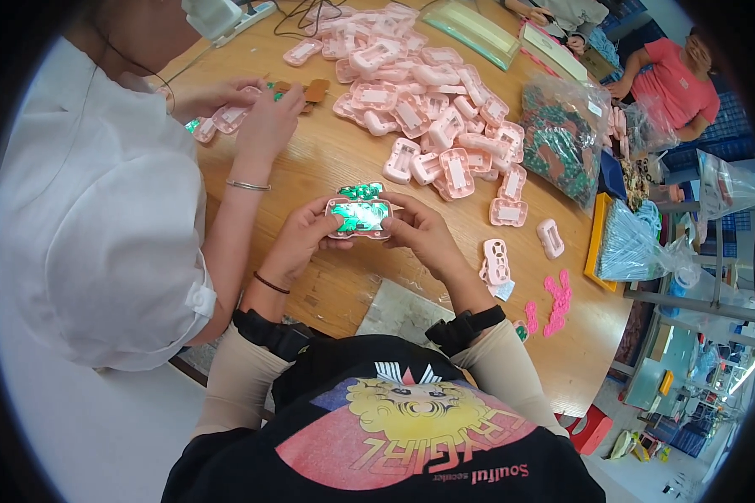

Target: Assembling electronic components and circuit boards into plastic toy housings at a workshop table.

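Between my hands, near the middle of the table, is a pink plastic case half [359,235] with a green circuit board [362,217] lying in it. My left hand [304,235] grips its left end, the thumb on the board's edge. At the right end, my right hand [425,233] holds it the same way, thumb pressing on the board. Just beyond the case lie more green circuit boards [359,192]. To the right of my right hand is a pink case front with round holes [496,261], close to bright pink rubber button pads [557,303].
A large heap of pink case halves [411,109] covers the table's far middle. Beside it stands a clear bag of green boards [562,134]. On my left a co-worker in white handles a pink case [229,117]. A yellow-edged tray [600,243] stands at the right edge.
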`<state>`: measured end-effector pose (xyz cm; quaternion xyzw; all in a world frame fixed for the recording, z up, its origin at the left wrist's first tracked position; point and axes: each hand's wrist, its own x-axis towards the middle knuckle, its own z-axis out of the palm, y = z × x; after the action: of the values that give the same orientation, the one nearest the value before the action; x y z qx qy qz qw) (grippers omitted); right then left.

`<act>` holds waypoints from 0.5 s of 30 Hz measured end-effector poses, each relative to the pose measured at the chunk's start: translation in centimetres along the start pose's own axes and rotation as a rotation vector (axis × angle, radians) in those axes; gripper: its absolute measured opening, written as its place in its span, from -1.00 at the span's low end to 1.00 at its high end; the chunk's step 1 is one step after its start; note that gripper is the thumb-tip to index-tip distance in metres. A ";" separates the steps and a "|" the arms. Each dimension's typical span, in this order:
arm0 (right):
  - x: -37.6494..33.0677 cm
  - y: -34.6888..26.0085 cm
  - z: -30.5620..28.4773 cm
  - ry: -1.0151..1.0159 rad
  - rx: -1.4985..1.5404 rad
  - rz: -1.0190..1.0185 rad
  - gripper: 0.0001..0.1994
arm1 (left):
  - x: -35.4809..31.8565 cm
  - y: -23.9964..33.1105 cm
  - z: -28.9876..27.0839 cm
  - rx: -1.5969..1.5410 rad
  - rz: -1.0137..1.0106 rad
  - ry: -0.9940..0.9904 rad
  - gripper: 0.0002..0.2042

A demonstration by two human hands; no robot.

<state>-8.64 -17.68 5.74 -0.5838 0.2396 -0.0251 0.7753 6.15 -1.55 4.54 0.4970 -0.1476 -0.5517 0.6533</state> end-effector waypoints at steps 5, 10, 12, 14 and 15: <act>0.2 -0.1 0.2 0.032 -0.041 0.015 -0.62 | 0.3 -0.3 0.4 0.037 -0.023 0.040 -0.64; 0.3 -0.1 0.1 0.030 -0.021 0.058 -0.62 | 0.4 -0.6 0.7 0.072 0.001 0.038 -0.65; 0.1 -0.1 0.2 0.026 -0.023 0.053 -0.62 | 0.5 -0.7 0.7 0.102 0.000 0.041 -0.67; 0.0 -0.2 0.4 0.023 -0.028 0.047 -0.62 | 0.5 -0.8 0.6 0.131 0.003 0.042 -0.69; 0.1 -0.1 0.4 0.017 -0.037 0.039 -0.62 | 0.6 -0.8 0.5 0.151 -0.004 0.045 -0.71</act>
<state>-8.39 -17.38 5.88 -0.5932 0.2580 -0.0106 0.7625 5.49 -2.23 3.91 0.5575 -0.1732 -0.5290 0.6159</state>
